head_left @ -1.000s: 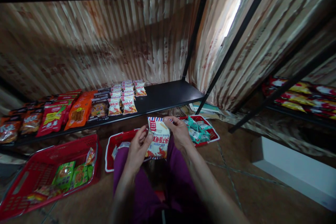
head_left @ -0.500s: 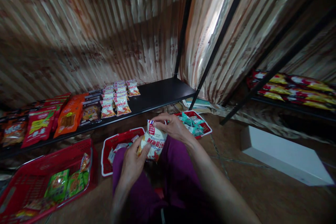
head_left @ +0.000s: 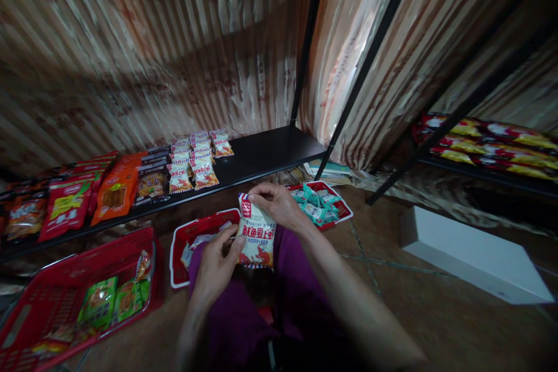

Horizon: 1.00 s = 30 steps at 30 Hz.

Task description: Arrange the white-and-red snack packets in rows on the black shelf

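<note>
Between my hands, above my lap, is a white snack bag (head_left: 256, 238) with red lettering and a striped edge. My right hand (head_left: 276, 203) is closed on its top edge. My left hand (head_left: 220, 258) has its thumb against the bag's left side, with its fingers partly behind it. Similar small snack bags (head_left: 203, 171) stand in rows on the black shelf (head_left: 270, 151) ahead. Just beyond my left hand, a red basket (head_left: 176, 244) with a white rim holds some packets. Another red basket (head_left: 344, 200), behind my right hand, contains teal packets (head_left: 316, 206).
At left, a larger red basket (head_left: 56, 285) holds green packets (head_left: 98, 302). Red and orange snack bags (head_left: 117, 189) line the shelf's left part. A white box (head_left: 475, 256) lies on the floor at right. Black shelf posts (head_left: 366, 70) rise ahead; more bags (head_left: 492, 142) fill a right-hand shelf.
The bag has turned more upright and flatter, so its front shows more fully. My right hand has shifted slightly left along its top. The view has moved a little.
</note>
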Motion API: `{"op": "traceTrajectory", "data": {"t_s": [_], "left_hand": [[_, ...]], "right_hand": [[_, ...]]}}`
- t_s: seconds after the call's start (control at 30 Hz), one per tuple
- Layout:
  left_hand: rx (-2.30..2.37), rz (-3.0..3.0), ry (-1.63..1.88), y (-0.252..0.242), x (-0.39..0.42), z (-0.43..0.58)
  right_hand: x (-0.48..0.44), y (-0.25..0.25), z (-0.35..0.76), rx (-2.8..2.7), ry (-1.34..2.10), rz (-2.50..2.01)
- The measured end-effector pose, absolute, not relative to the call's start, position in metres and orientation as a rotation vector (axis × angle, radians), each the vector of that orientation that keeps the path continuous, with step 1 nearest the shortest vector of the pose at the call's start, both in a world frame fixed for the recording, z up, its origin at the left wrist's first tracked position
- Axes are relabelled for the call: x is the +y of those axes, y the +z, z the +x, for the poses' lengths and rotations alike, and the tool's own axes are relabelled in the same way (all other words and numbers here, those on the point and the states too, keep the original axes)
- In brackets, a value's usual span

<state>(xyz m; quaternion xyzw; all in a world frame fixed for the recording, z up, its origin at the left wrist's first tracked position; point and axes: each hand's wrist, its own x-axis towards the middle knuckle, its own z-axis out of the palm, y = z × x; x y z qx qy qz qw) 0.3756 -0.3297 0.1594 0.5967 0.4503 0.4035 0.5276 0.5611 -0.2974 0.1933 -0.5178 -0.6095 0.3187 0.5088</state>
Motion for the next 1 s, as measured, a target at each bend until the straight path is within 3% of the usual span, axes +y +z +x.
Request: {"op": "traceTrajectory", "data": {"t_s": [0.33,0.7,0.9,1.0], "left_hand": [[0.982,1.251,1.118,0.197,-0.308,0.393],[1.255,1.029,1.614,0.172,-0.286,0.381],[1.340,0.921,1.721,0.164,-0.282,0.388],[1.351,0.952,1.741,0.167,-0.285,0.394]], "right_hand": [[-0.289,0.200,0.548,-1.660,0.920,-1.121],[-0.316,0.154,0.557,-0.761,1.169,-1.123],[-0.345,0.137,0.538,-0.566,1.538,-1.032],[-0.351,0.142,0.524,-0.521,1.566,-0.990]]}}
